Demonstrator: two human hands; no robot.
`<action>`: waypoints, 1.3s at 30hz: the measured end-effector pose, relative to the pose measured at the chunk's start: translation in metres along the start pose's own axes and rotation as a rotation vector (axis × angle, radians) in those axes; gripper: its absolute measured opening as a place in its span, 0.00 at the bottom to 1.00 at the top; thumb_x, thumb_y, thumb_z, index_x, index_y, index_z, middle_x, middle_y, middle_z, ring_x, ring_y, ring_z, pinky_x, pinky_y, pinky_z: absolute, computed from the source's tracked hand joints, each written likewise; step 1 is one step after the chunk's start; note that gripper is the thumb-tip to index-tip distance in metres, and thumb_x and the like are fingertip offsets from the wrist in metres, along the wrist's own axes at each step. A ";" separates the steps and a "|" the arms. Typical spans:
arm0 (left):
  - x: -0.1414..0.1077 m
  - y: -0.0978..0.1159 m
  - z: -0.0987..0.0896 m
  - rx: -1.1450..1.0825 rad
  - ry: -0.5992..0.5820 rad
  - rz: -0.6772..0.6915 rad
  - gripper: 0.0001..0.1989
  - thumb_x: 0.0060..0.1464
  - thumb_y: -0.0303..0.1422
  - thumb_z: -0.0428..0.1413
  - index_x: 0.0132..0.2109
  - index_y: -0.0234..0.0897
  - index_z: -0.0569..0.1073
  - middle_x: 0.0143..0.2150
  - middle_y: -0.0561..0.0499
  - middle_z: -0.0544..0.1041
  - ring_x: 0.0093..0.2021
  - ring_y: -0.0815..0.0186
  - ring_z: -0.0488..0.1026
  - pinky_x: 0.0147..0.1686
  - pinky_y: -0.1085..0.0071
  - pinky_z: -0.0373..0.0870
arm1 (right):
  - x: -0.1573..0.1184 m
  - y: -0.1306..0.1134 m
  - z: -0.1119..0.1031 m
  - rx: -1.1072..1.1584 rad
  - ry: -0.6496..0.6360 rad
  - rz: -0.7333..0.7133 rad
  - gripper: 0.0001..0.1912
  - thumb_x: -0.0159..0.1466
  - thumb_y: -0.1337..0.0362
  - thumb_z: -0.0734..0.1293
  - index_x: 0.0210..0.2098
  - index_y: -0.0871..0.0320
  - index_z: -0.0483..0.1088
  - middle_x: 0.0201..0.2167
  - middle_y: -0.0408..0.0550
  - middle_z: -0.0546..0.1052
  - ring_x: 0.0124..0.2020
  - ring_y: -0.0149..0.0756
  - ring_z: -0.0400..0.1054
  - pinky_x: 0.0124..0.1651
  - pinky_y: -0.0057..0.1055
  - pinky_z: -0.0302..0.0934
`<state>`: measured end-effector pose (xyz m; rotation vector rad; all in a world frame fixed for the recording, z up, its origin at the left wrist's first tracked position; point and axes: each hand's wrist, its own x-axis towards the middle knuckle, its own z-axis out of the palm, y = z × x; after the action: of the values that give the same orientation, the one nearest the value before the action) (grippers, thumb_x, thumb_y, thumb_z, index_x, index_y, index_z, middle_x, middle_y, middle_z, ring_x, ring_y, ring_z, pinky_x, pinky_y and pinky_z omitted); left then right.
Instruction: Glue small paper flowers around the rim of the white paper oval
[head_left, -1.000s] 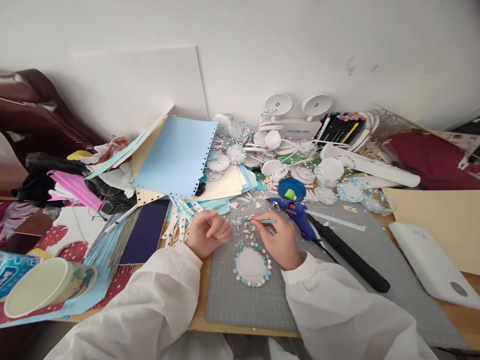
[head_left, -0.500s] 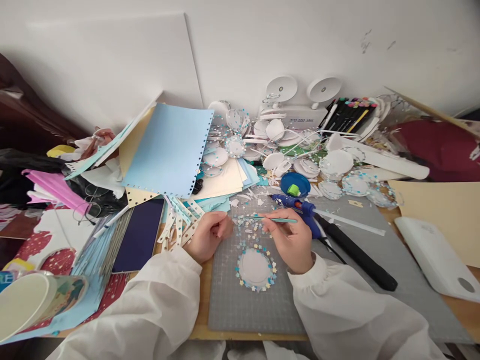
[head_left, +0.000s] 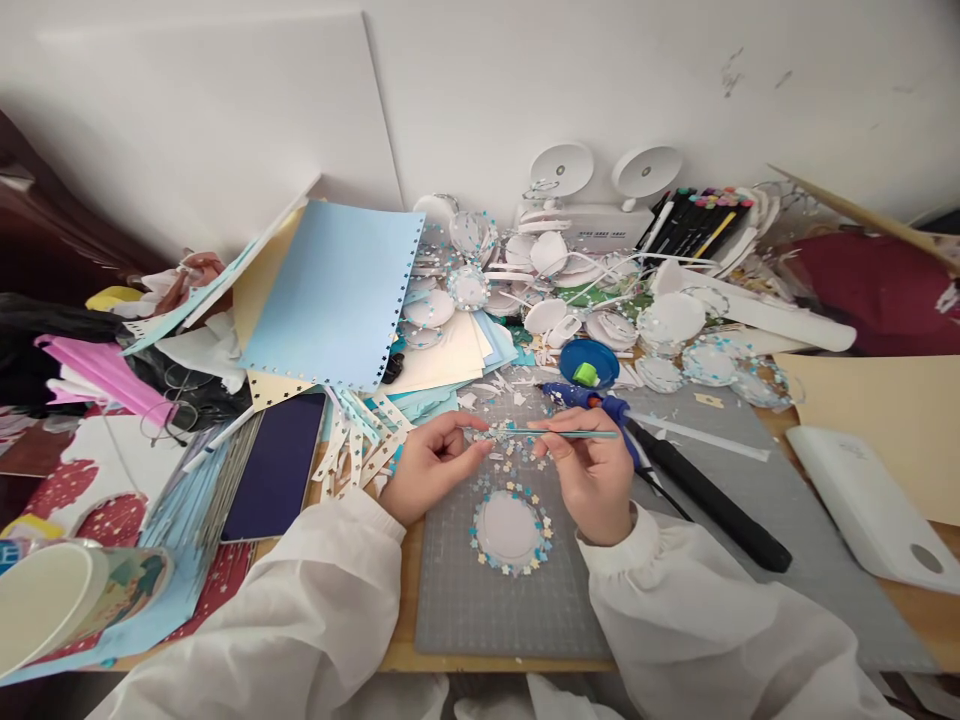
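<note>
My right hand [head_left: 596, 475] pinches slim teal tweezers [head_left: 574, 434], held level with their tip to the left. Just left of that tip is my left hand [head_left: 433, 462], its thumb and index finger stretched out and parted; whether a tiny piece lies at the tip is too small to tell. Small blue, white and cream paper stars [head_left: 517, 458] lie scattered beneath the tweezers. Nearer to me on the grey cutting mat [head_left: 480, 620] rests a white disc [head_left: 511, 527] ringed with such stars.
A blue glue gun [head_left: 581, 397] with a black handle-like bar [head_left: 720, 505] lies right of my hands. Behind are a blue lid [head_left: 568, 362] and piled star-ringed discs [head_left: 469, 288]. Punched strips [head_left: 360, 445], a dark phone [head_left: 274, 470] and a paper cup [head_left: 52, 605] are at left.
My left hand's curled fingers have opened, with thumb and index now reaching right toward the tweezers' tip. My right hand has shifted slightly right with the tweezers.
</note>
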<state>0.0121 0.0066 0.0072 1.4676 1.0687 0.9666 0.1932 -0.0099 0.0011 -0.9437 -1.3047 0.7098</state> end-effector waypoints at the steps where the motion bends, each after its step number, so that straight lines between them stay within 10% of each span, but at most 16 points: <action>1: 0.000 -0.001 0.000 0.003 -0.004 0.014 0.14 0.54 0.39 0.58 0.43 0.32 0.73 0.19 0.62 0.49 0.20 0.75 0.46 0.21 0.76 0.45 | 0.000 -0.001 0.000 -0.008 -0.010 0.002 0.03 0.63 0.65 0.65 0.33 0.56 0.65 0.33 0.46 0.73 0.23 0.27 0.69 0.27 0.30 0.68; 39: 0.003 -0.005 0.000 -0.117 0.099 -0.018 0.13 0.58 0.38 0.48 0.32 0.34 0.71 0.19 0.58 0.54 0.20 0.72 0.51 0.23 0.73 0.47 | -0.003 0.017 -0.007 -0.358 -0.190 -0.069 0.02 0.63 0.67 0.64 0.34 0.55 0.67 0.29 0.44 0.73 0.24 0.30 0.67 0.28 0.30 0.65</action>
<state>0.0123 0.0094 0.0023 1.3244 1.0766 1.0807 0.2006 -0.0056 -0.0154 -1.1306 -1.6604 0.5303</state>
